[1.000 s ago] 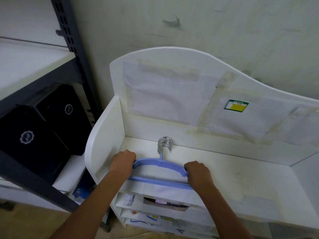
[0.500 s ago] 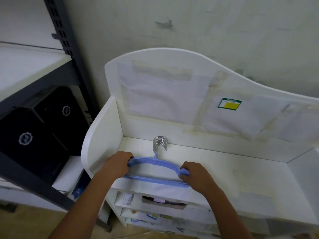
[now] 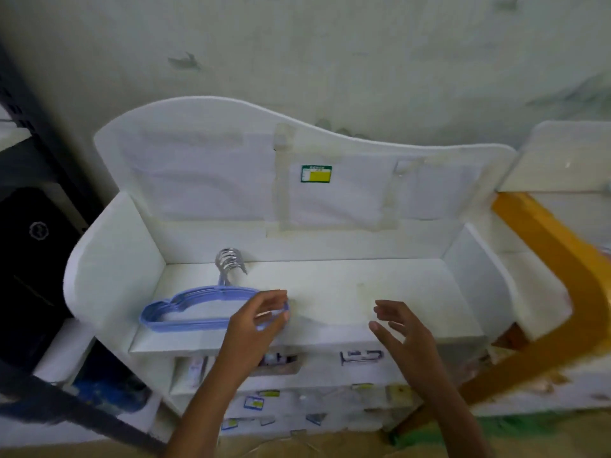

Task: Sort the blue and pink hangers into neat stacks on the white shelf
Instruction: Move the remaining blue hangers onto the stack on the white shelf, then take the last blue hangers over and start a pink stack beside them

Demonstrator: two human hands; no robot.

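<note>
A stack of blue hangers [image 3: 188, 325] lies flat on the left part of the white shelf [image 3: 347, 285], with its metal hooks [image 3: 228, 261] bunched toward the back panel. My left hand [image 3: 261, 320] hovers at the stack's right end. Its thumb and fingers are spread, and the hanger tip shows between them. My right hand [image 3: 400, 328] is open over the shelf's front edge near the middle, apart from the hangers. No pink hanger is in view.
The shelf has raised side walls and a tall back panel bearing a green and yellow label [image 3: 315, 173]. Labelled compartments [image 3: 297, 375] sit below it. A dark rack with black boxes [image 3: 29, 259] stands on the left, and a yellow beam [image 3: 545, 259] on the right.
Both hands have let go of the blue hanger ends. My left hand moved to the stack's right end and my right hand moved off to the right. The view swung right.
</note>
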